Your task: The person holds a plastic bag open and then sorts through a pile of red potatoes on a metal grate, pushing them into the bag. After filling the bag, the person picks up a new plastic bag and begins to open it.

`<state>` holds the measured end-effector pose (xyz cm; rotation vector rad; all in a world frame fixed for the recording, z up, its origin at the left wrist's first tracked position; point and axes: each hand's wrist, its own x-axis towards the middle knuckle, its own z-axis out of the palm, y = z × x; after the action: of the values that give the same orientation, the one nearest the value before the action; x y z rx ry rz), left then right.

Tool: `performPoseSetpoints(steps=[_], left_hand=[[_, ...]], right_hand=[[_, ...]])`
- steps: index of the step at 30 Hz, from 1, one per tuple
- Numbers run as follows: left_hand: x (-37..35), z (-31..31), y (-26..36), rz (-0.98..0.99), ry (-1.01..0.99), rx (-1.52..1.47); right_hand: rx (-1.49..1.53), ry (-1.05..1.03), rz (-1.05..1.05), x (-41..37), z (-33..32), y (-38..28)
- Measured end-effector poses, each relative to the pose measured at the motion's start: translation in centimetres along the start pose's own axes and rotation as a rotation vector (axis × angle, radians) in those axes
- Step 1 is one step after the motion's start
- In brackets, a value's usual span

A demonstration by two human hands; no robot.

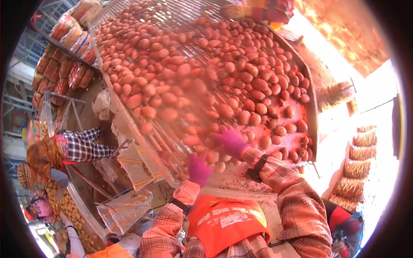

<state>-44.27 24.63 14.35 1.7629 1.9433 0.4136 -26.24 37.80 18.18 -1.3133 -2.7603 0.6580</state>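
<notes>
Potatoes (pixel 258 84) cover a large slatted sorting table (pixel 165 148) in front of me, tinted red by the light. My right hand (pixel 232 141), in a purple glove, reaches over the near potatoes with its fingers stretched out against them. Lower and to the left, my left hand (pixel 200 169), gloved alike, is beside a small cluster of potatoes (pixel 213 157) near the table's front edge. Its fingers point up and apart, and I see nothing held in either hand. Some potatoes in the middle are blurred.
At the far edge, another person's arm (pixel 258 13) reaches over the table. To the left, a person in a hat (pixel 41 159) bends over a trough of paler potatoes (pixel 64 204). Filled sacks (pixel 64 69) are stacked behind; more sacks (pixel 359 167) stand in rows at the right.
</notes>
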Motion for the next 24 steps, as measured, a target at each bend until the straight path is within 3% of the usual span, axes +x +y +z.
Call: performPoseSetpoints(steps=[2,4,6,8,9,12,14,17,18,19,20,22,24], left_hand=[[-0.6,2.1,2.3,0.006,-0.071,-0.011],[-0.9,4.5,4.2,0.063,-0.092,-0.188],[-1.8,6.4,6.7,0.195,-0.126,-0.238],[-2.2,8.0,9.9,0.115,-0.283,-0.37],[-2.4,8.3,11.5,0.259,-0.272,-0.145],[-4.0,10.5,16.4,0.305,-0.439,-0.061],[-4.7,11.1,17.9,0.35,-0.477,-0.149],[-5.2,12.5,17.9,0.4,-0.633,-0.326],[-5.3,14.0,16.0,0.504,-0.515,-0.386],[-5.4,14.6,14.4,0.603,-0.398,-0.439],[-4.8,12.9,13.9,0.558,-0.288,-0.348],[-2.7,8.0,11.2,0.429,-0.052,-0.144],[-0.9,3.9,6.9,0.239,0.164,0.092]], right_hand=[[0.031,0.067,0.12,-4.6,1.0,2.3],[-0.023,0.289,0.078,-9.3,1.8,5.4],[-0.03,0.213,0.213,-14.4,1.7,8.0],[-0.109,0.208,0.294,-18.6,0.9,10.1],[-0.1,0.259,0.336,-20.6,1.3,10.8],[-0.231,0.398,0.311,-25.5,1.6,12.4],[-0.157,0.43,0.372,-27.0,1.2,12.8],[-0.007,0.269,0.574,-28.8,-1.4,15.4],[-0.013,0.218,0.684,-28.4,-2.3,17.6],[0.057,0.34,0.733,-27.7,-2.8,20.5],[0.132,0.463,0.782,-26.7,-2.9,23.7],[-0.373,0.576,0.468,-24.0,-2.2,29.6],[0.77,0.389,0.631,-19.1,2.5,36.8]])
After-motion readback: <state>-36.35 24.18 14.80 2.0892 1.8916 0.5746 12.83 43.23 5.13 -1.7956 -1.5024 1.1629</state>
